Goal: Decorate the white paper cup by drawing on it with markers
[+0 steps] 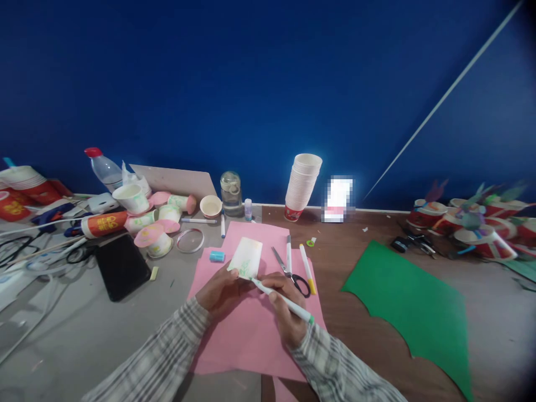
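Note:
My left hand [220, 293] grips a white paper cup [248, 254] near its lower end, fingers partly hidden beneath it. Green marks show on the cup's side. In my right hand [287, 312] is a white marker with a green end [299, 311], its tip at the cup's lower edge by the green marks. Pink paper sheets [251, 349] lie under both hands. On them, right of the cup, are black-handled scissors [285, 262], a white marker [288, 254] and a yellow-ended marker [307, 271]. A blue cap-like piece [216, 256] rests to the left.
A tall stack of paper cups [302, 187] stands at the back. Green paper [414, 307] with a scalloped edge lies right. Decorated cups [161, 234], a phone [121, 267], a tape roll [190, 240] and cables are on the left. A glass jar [231, 195] stands behind; more cups [486, 240] sit far right.

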Available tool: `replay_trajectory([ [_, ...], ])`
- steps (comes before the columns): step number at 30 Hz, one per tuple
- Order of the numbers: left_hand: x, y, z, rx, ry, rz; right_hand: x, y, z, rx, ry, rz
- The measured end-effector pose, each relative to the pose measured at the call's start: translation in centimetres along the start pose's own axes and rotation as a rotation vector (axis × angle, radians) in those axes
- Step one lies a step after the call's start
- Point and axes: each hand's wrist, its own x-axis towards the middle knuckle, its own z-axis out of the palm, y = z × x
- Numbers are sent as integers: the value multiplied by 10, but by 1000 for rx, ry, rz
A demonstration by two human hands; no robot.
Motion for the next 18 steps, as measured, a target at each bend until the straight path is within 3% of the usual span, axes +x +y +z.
replay_trajectory([
  [7, 0, 1, -3, 33, 57, -6, 2, -1, 0, 6, 48, 52],
  [18, 0, 1, -2, 21, 38, -15, 2, 1, 0, 17, 40, 43],
])
